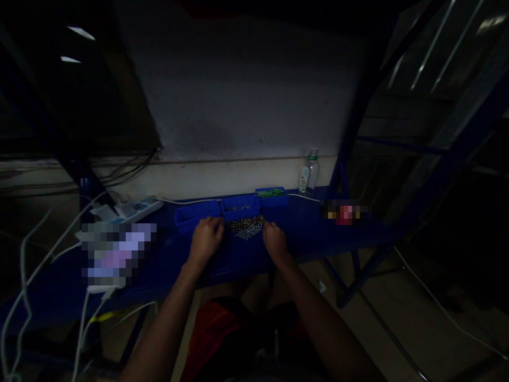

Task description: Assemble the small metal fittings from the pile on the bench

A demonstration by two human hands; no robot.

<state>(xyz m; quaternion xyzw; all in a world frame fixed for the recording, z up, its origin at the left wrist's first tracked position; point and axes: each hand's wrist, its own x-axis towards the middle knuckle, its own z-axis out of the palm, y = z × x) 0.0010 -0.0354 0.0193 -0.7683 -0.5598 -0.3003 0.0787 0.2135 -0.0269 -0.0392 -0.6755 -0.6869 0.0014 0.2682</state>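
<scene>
A pile of small metal pieces [247, 228] lies on the blue table, thin silvery pins in front and darker brassy bits behind. At its left side is my left hand [205, 241], fingers curled, in front of a blue bin [196, 213]. My right hand [275, 240] is at the pile's right edge with its fingers pressed together. The dim light and small size hide what either hand's fingertips hold. Behind the pile stands a second blue bin [239, 214] with some thin metal pieces inside. Green slender pieces fill a third blue bin [272, 200].
A clear bottle [310, 178] with a green-ringed neck stands against the wall. White power strips [137, 211] and loose white cables [24, 265] occupy the left. Blurred-out items [119, 254] lie left, another [345, 213] right. Blue frame posts [345, 159] rise at the sides.
</scene>
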